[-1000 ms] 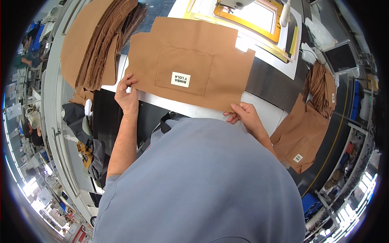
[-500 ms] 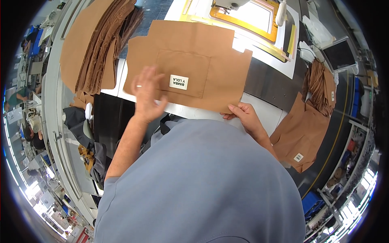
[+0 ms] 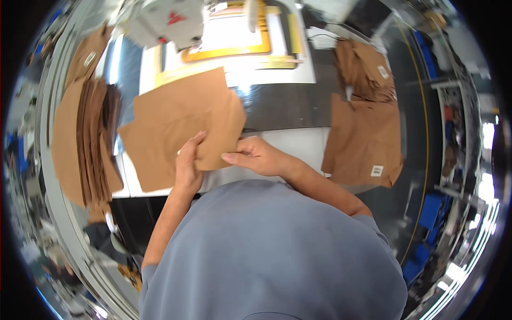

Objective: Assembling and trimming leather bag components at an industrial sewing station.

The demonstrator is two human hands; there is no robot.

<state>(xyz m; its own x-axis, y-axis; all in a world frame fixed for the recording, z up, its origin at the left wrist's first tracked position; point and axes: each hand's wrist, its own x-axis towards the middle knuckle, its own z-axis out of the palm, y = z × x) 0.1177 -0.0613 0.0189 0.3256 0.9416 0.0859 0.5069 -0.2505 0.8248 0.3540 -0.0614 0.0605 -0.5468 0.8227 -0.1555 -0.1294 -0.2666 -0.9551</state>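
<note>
Workshop surfaces of white and glossy dark grey fill the frame, bent by the fisheye lens, with a worker in a plain grey-blue top leaning over the worktable (image 3: pixel 298 146) from its near edge.

Nearest that edge, the left hand (image 3: pixel 188 165) pinches the lower border of a flat brown fabric panel (image 3: pixel 178 125), fingers curled up over the cloth and thumb hidden behind it. Just beside it, the right hand (image 3: pixel 256 154) closes on the same border, thumb stretched along the cloth and fingers folded beneath. The panel is matte and smooth, roughly rectangular with stepped, notched corners, and it is lifted and tilted above the white part of the tabletop, toward its left half.

Along the left edge lies a stack of brown pieces (image 3: pixel 88 144), their layered edges fanned into long ribs. Toward the right edge another brown panel (image 3: pixel 362 138) lies flat on the dark surface, a small white label (image 3: pixel 377 170) at its near corner. Beyond it, at the far right corner, sits a rumpled heap of brown cloth (image 3: pixel 365 66).

Farthest off, a yellow-edged rectangular frame (image 3: pixel 240 37) lies on the white surface, beside a white machine head (image 3: pixel 170 21) at the far edge.
</note>
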